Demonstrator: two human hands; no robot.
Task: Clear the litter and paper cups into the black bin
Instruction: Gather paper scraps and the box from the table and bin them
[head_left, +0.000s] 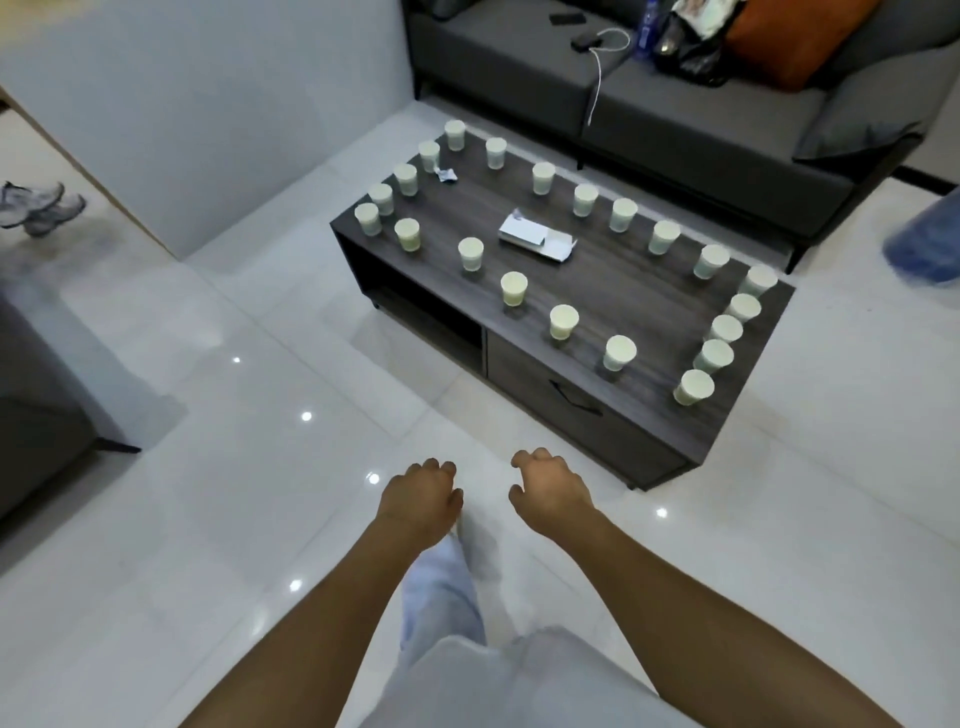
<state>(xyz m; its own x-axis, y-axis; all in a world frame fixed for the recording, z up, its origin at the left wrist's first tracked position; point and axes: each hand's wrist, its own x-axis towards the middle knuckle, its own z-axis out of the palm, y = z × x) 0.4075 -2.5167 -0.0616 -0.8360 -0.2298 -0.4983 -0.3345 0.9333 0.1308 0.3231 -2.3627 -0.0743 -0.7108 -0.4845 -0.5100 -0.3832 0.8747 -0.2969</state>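
Observation:
Several white paper cups, such as one near the front edge (564, 321), stand upside down in a ring around the dark wooden coffee table (634, 291). A flattened white paper box (535, 238) lies in the table's middle, and a small crumpled scrap (447, 175) lies near the far left corner. My left hand (420, 501) and my right hand (549, 488) hang over the floor in front of the table, fingers loosely curled, holding nothing. No black bin is in view.
A grey sofa (675, 114) behind the table carries phones, a cable, a bottle, a black bag and an orange cushion. A blue water jug (924, 244) stands at the right. Shoes (39, 208) lie far left. White glossy tiles surround the table.

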